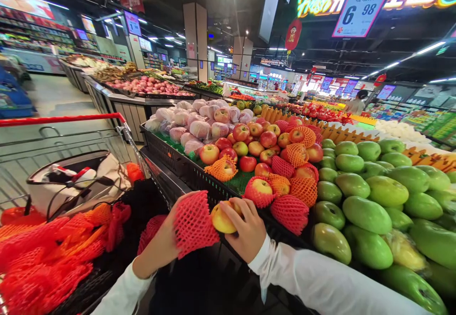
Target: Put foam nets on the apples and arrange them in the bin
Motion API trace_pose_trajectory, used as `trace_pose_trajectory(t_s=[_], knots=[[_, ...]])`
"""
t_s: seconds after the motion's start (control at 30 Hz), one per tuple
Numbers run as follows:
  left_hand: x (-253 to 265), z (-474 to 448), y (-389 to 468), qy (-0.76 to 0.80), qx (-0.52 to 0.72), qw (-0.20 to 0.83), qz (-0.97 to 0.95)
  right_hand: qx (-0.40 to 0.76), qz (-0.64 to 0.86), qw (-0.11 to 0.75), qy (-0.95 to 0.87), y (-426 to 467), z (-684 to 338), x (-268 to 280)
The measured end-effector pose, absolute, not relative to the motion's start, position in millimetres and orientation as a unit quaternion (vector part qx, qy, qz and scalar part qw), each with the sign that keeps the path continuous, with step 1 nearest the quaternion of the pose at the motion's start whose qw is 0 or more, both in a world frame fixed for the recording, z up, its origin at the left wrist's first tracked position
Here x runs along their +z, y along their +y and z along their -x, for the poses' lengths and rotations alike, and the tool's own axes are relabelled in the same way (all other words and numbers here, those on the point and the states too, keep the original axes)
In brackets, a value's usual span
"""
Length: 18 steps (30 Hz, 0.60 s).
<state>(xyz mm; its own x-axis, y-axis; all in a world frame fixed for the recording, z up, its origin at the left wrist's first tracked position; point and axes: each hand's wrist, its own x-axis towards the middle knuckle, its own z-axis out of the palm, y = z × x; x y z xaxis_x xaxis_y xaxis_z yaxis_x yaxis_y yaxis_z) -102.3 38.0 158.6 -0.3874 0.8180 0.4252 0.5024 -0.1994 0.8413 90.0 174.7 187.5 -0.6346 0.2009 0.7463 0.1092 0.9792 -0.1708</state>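
Observation:
A red foam net sleeve (195,224) covers the fingers of my left hand (164,240), which grips it from within, as far as I can see. My right hand (247,232) has its fingers wrapped over a yellow apple (221,218). The apple sits right beside the open side of the sleeve, at the front edge of the fruit stand. Just beyond my hands lie red and yellow apples (255,148), some bare and some in nets, such as one apple in a red net (260,190). Another red net (151,232) shows behind my left wrist.
At left stands a shopping cart (67,120) holding a white bag (78,186) and a heap of red and orange foam nets (46,258). Wrapped apples (199,129) fill the crate's far left. Green mangoes (368,215) are piled at right. A person (356,103) is far back.

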Motion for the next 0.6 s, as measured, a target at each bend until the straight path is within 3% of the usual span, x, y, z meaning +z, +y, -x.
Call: trace_pose_trajectory(t_s=[0.17, 0.37, 0.6], knots=[[164.4, 100.8, 39.9, 0.607, 0.544, 0.128, -0.565, 0.137, 0.087, 0.453, -0.877, 175.1, -86.9, 191.0], [166.6, 86.0, 41.0, 0.595, 0.533, 0.171, -0.577, 0.152, 0.096, 0.348, -0.920, 173.6, -89.0, 187.4], [152.2, 81.5, 48.9, 0.583, 0.668, 0.226, -0.404, 0.069, 0.021, 0.277, -0.958, 173.7, -89.8, 173.0]])
